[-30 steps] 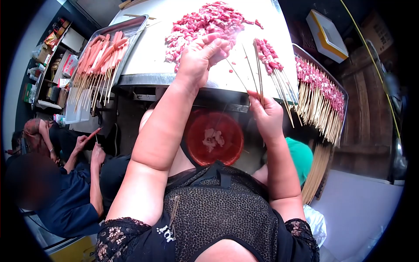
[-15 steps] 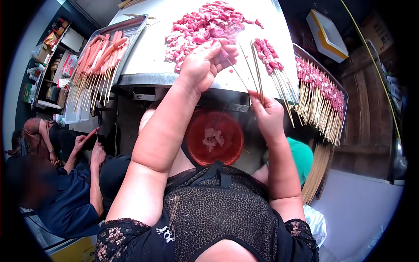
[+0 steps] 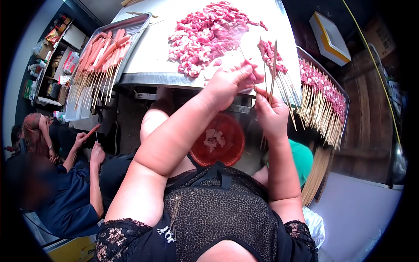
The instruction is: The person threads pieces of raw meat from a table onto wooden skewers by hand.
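My left hand (image 3: 230, 84) is closed at the table's front edge, its fingertips pinching a small piece of meat around a thin skewer. Bamboo skewers (image 3: 273, 70) fan upward from my right hand (image 3: 271, 112), which grips several of them between thumb and fingers. The two hands nearly touch. Beyond them a large heap of raw sliced meat (image 3: 205, 35) lies on the white tabletop (image 3: 148, 56). Just past my right hand, a few loaded meat skewers (image 3: 273, 56) lie with their bare ends over the table edge.
To the right, a metal tray holds rows of meat skewers (image 3: 325, 87). On the left, another tray (image 3: 139, 26) holds sausage skewers (image 3: 102, 52). Below the table edge stands a red basin (image 3: 238, 142) with pale scraps. A co-worker (image 3: 65, 192) sits at left, holding a skewered sausage.
My left hand has moved right and down from the meat heap to the skewer by my right hand. My right hand has shifted slightly right and its skewers stand more upright.
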A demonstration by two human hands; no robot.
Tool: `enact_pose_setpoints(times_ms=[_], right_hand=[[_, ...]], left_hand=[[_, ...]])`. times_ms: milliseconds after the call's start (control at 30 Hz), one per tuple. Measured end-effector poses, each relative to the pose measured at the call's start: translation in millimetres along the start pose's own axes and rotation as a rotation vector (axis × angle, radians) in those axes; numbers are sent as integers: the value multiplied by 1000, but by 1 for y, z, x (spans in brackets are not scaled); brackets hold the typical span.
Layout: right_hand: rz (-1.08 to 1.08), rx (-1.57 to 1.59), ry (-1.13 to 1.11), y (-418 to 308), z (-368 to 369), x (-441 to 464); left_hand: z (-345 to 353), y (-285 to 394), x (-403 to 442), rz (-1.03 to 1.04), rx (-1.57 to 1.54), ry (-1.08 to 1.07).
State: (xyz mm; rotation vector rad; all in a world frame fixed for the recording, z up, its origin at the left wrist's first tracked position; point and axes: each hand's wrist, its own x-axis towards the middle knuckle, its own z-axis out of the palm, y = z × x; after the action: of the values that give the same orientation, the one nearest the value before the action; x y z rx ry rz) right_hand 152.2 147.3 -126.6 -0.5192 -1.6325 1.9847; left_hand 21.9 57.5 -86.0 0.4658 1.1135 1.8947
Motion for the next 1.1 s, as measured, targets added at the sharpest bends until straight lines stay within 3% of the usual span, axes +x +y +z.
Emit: enact_pose_setpoints(times_ms=[100, 167, 233, 300, 367, 433, 500, 633, 733, 767, 833, 867, 1000, 1100], right_hand=[[-10, 43, 14, 1, -3, 2], [-14, 32, 13, 0, -5, 3], [-13, 52, 37, -8, -5, 2], [-40, 48, 43, -7, -9, 2], [-42, 18, 38, -7, -11, 2], [-53, 20, 21, -6, -12, 1], [-35, 22, 4, -7, -10, 1], [-26, -5, -6, -7, -9, -1], [-3, -16, -23, -7, -5, -2], [5, -41, -41, -6, -4, -2], [12, -67, -61, -6, -2, -3], [13, -71, -76, -6, -1, -3], [-11, -124, -102, -2, 2, -3], [-12, -169, -93, -2, 4, -3]], left_hand=[[2, -9, -2, -17, 10, -13], [-5, 6, 1, 31, 373, -65], [-30, 30, 14, 328, 732, 81], [-52, 62, 15, 723, 1581, 299], [-65, 67, 14, 720, 1749, 376], [-69, 67, 13, 521, 2007, 418], [-66, 69, 10, 471, 2043, 428], [-68, 72, 5, 446, 1939, 452], [-62, 73, 2, 418, 1183, 465], [-64, 71, 3, 418, 1184, 466], [-62, 66, 7, 377, 442, 368], [-58, 65, 8, 346, 303, 342], [-58, 56, 8, 163, -33, 107], [-42, 55, 5, 165, -13, 185]])
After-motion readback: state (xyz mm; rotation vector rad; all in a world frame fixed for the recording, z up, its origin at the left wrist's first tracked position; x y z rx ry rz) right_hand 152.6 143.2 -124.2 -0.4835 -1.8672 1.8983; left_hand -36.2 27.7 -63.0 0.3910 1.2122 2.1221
